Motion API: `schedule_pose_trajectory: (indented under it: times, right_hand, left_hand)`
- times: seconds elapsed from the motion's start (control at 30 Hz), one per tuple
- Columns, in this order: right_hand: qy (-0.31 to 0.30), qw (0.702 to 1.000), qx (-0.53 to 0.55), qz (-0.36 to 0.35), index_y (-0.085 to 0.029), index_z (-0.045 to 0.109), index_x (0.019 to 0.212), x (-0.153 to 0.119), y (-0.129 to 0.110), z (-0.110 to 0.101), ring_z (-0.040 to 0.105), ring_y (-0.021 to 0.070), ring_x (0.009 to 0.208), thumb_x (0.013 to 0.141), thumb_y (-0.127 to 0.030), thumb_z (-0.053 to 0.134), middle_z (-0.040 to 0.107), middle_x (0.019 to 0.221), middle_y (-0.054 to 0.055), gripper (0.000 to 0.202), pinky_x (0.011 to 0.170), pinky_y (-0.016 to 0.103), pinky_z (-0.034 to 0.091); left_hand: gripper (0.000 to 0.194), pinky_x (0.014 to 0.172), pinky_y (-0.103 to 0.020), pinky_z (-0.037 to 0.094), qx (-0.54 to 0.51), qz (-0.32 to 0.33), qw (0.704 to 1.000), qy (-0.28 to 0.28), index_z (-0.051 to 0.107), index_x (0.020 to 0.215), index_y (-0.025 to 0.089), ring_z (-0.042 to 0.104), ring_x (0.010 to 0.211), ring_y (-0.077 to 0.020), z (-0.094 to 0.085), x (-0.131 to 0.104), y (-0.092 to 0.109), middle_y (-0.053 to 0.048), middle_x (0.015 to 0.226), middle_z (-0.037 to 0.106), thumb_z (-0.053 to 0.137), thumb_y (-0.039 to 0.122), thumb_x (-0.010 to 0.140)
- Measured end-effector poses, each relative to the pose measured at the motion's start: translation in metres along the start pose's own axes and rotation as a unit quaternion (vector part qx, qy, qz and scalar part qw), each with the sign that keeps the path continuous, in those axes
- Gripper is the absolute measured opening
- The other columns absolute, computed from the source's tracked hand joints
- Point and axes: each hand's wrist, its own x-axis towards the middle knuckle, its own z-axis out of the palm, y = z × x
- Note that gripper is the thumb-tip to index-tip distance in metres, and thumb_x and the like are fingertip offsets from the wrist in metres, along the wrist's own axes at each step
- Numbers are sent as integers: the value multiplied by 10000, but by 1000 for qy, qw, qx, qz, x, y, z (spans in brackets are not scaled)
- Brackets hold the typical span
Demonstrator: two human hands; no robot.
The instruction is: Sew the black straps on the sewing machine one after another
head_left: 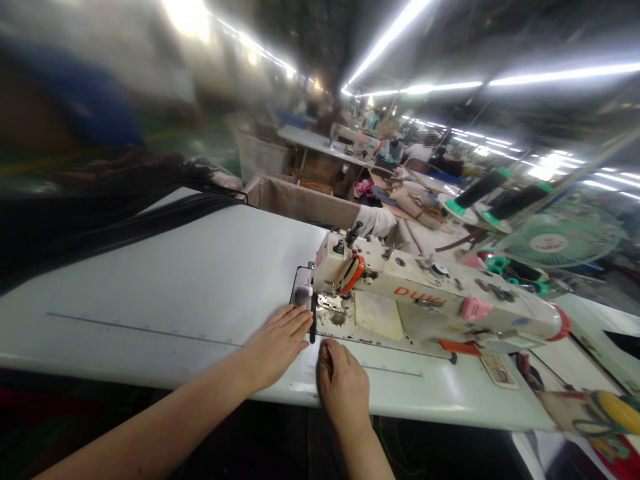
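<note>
A white sewing machine [420, 293] stands on a pale table [200, 253]. Under its presser area lies a short, narrow black strip [313, 328], its near end pointing toward me. My left hand [277, 343] rests flat with fingers stretched out, fingertips right beside the strip and close to the metal plate [301, 288]. Whether they press on the strip I cannot tell. Just right of the strip's near end, my right hand [345, 383] is closed, thumb and fingers curled together by the table's front edge. What it pinches, if anything, is hidden.
Long black strips [150, 223] lie in a bundle across the table's left side. Behind the table stands a cloth-lined bin [300, 200]. Black thread cones [483, 190] and a green fan [555, 240] are at the right. A ruler scale [150, 330] marks the tabletop.
</note>
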Motion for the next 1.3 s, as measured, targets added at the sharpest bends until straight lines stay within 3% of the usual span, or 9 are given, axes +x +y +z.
schedule_pose_trajectory:
  times: [0.27,0.5,0.73,1.13,1.3]
  right_hand:
    - [-11,1000,1,4,-187,646,1152,-3,1,2,654,194,771,1019,-194,443,711,874,49,243,697,289,443]
    - [-12,1000,6,5,-187,643,1150,-4,0,1,637,195,770,1004,-173,450,700,865,42,242,698,291,424]
    - [-7,1000,-5,0,-183,644,1145,-5,0,3,627,198,770,988,-157,450,689,859,51,251,702,291,424]
    - [-3,1000,-15,-6,-180,642,1152,-5,-1,2,620,192,772,987,-161,468,686,868,54,241,702,283,414]
    - [1,1000,-6,-11,-184,635,1128,-5,-2,1,608,195,766,981,-152,468,671,844,43,226,700,288,401]
  left_hand:
    - [421,1232,-465,327,-13,-13,1000,-2,574,1416,159,487,1446,-247,4,3,-2,-101,1503,583,397,309,1065]
    - [406,1236,-449,294,-16,-28,999,-15,600,1377,184,491,1445,-228,12,16,-17,-89,1471,616,390,346,1070]
    - [391,1261,-523,241,-41,-54,997,-27,568,1401,258,480,1449,-260,11,24,-24,-73,1460,622,506,257,1015]
    - [401,1238,-605,258,-44,-75,995,-48,570,1379,281,448,1453,-295,5,30,-23,-59,1463,609,521,190,991]
    - [325,1175,-564,383,-141,-102,984,-44,684,1227,265,531,1372,-278,6,41,-40,-70,1374,663,469,188,995]
